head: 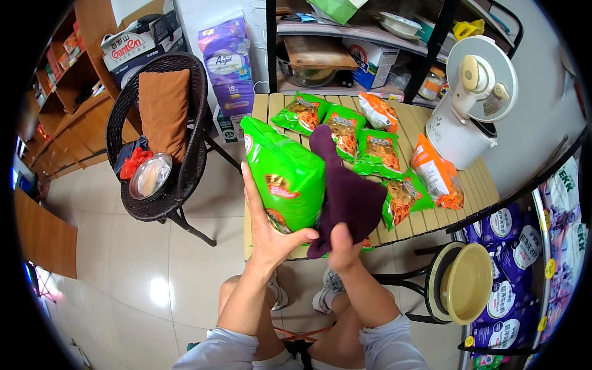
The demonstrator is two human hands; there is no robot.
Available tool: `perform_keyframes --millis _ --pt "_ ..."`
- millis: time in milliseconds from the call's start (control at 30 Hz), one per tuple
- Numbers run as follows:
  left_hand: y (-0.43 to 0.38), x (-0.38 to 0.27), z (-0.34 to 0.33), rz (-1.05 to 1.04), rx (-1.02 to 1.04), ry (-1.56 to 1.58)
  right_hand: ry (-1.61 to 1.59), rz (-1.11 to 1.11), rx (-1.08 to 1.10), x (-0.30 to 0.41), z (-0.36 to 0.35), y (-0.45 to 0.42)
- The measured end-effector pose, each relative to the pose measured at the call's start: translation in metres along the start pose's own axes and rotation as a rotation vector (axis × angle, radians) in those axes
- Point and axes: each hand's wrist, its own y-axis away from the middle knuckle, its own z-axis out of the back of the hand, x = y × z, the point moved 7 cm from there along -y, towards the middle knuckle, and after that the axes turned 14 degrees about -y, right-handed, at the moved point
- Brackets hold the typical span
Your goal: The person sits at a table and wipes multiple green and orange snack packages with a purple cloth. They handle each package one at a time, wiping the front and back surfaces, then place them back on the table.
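Observation:
A plump green snack bag point(289, 173) is held tilted above the slatted table's near edge. My left hand point(266, 231) grips it at the lower left, thumb across the bottom. A dark purple cloth point(354, 199) lies against the bag's right side, with my right hand point(343, 247) holding its lower part; the fingers are hidden behind the cloth. Beyond them on the table rest several green snack bags point(378, 152) with clear windows showing round snacks. An orange and white snack bag point(434, 173) lies at the right, and another orange bag point(378, 111) at the back.
A white rice cooker point(458, 129) with its lid raised stands at the table's right end. Behind is a black-framed shelf point(319, 30). To the left, a wicker chair point(199, 134) holds a brown cushion and metal bowl. A yellow basin point(469, 284) rests on a stool at right.

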Motion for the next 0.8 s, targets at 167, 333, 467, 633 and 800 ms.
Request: perform_keyframes --millis 167,333,467,633,800 --pt "-0.006 0.001 0.007 0.051 0.052 0.330 0.092 0.063 0.096 -0.003 -0.021 0.007" --pt "0.001 0.005 0.001 0.058 0.232 0.386 0.273 0.268 0.128 0.010 -0.013 0.004" --pt "0.007 0.011 -0.004 0.023 0.331 0.274 0.224 0.113 0.144 0.020 -0.003 -0.010" --pt "0.011 0.000 -0.014 0.011 0.505 0.223 0.051 -0.071 0.088 0.013 0.017 -0.017" --pt "0.014 -0.006 -0.019 -0.090 0.613 0.177 0.040 -0.139 0.073 -0.003 0.051 -0.022"
